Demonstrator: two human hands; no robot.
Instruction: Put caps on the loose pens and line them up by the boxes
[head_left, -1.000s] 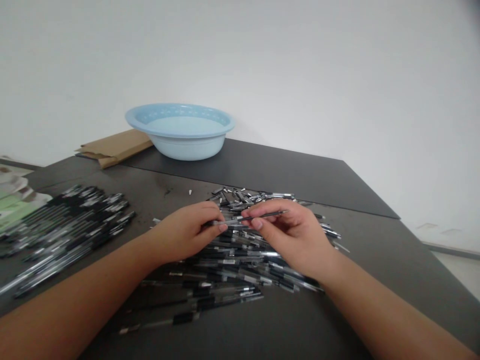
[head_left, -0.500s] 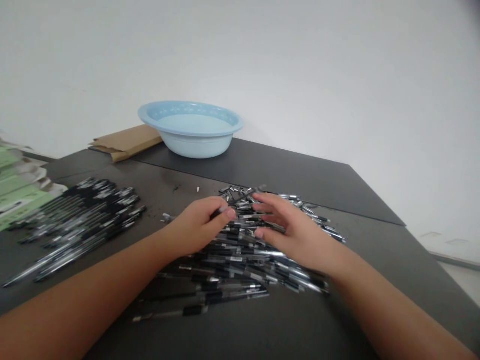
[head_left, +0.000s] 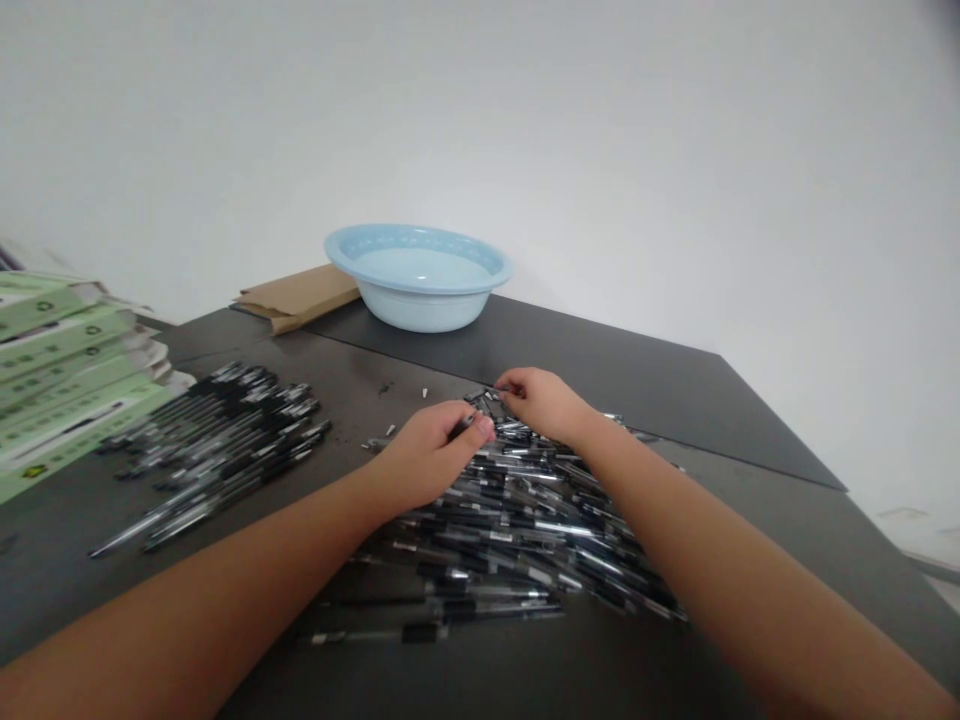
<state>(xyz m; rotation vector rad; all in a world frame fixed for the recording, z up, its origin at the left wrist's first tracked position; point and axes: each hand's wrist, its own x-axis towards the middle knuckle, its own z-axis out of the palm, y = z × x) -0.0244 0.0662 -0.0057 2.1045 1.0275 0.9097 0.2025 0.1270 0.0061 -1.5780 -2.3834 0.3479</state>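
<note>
Many clear-and-black plastic pens lie heaped by my left hand, which pinches a slim dark plastic pen part, apparently to steady it. My right hand curls at small black plastic pieces, likely set near for reach; its grasp I cannot tell.

Soft, diffuse lt. washes a pale wall, dark at the top-rt. corner, as glints streak slightly blurred pens & a sm. highlight dots the basin, w/ wide-angle stretch nr. edges.
</note>
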